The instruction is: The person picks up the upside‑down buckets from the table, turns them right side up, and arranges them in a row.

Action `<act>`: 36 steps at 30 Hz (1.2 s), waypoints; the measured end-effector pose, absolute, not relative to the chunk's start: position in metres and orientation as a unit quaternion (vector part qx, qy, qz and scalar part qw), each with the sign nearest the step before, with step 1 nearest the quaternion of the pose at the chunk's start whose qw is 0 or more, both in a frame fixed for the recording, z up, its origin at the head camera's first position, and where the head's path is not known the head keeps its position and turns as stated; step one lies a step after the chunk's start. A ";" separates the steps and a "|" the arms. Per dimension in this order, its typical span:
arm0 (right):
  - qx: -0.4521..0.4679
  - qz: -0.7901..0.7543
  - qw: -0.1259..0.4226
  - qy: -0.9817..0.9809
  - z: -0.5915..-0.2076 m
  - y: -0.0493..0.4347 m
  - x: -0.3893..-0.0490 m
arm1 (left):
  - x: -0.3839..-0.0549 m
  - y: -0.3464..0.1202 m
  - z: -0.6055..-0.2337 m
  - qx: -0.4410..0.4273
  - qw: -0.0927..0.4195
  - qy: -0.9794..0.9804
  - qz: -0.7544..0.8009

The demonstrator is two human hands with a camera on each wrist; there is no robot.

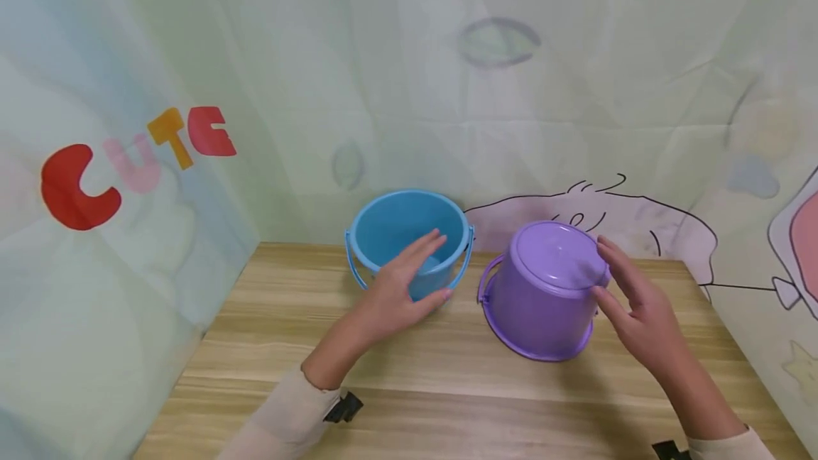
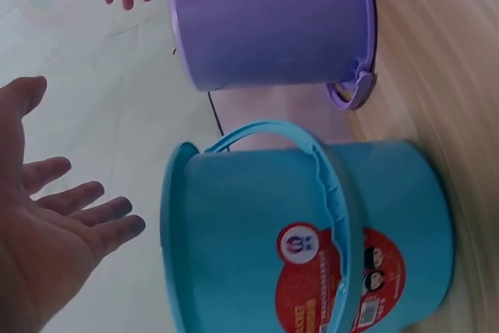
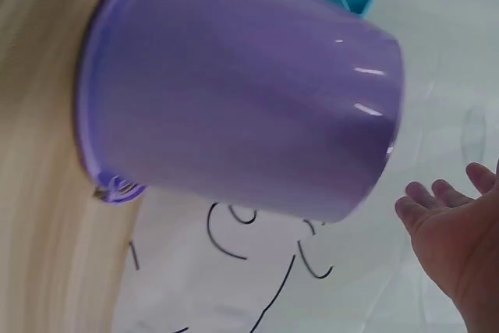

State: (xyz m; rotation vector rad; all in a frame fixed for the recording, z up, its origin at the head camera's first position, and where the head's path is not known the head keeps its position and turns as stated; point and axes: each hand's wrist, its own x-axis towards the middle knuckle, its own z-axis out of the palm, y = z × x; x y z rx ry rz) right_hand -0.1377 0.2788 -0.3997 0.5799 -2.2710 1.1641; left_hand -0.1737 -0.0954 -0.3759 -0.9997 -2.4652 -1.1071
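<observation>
Purple bucket [image 1: 546, 297], apparently plastic, is standing upside down on the wood-grain tabletop [image 1: 447, 403], its base facing up. Just beside it, we are noting a blue bucket [image 1: 393, 229] that is standing upright, its handle [image 2: 352, 228] hanging across a red label [image 2: 308, 271]. We are finding both hands holding nothing: the left hand [image 1: 393, 300] is hovering by the blue bucket's mouth, fingers extended and thumb spread wide, while the right hand [image 1: 642, 311] is hovering beside the purple base, fingers loosely extended. Wrist views are showing clearance at each. We are judging both buckets light, fairly stiff and rather slippery along their smooth walls. For the purple one, we are favouring palms on opposite sides of the wall; for the blue one, the rim or handle.
</observation>
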 end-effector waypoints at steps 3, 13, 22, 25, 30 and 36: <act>0.222 0.436 0.281 -0.826 -0.408 0.286 -0.134 | -0.172 -0.088 -0.382 -0.370 0.125 -0.839 -0.379; 0.190 0.466 0.285 -0.816 -0.434 0.319 -0.120 | -0.168 -0.065 -0.399 -0.434 0.127 -0.828 -0.331; 0.175 0.393 0.284 -0.857 -0.458 0.340 -0.118 | -0.171 -0.048 -0.420 -0.464 0.129 -0.820 -0.310; 0.182 0.373 0.276 -0.867 -0.467 0.346 -0.119 | -0.172 -0.043 -0.429 -0.472 0.131 -0.819 -0.298; 0.204 0.352 0.256 -0.877 -0.482 0.351 -0.123 | -0.173 -0.037 -0.446 -0.477 0.118 -0.827 -0.273; 0.224 0.327 0.244 -0.885 -0.495 0.352 -0.130 | -0.178 -0.030 -0.460 -0.470 0.108 -0.849 -0.215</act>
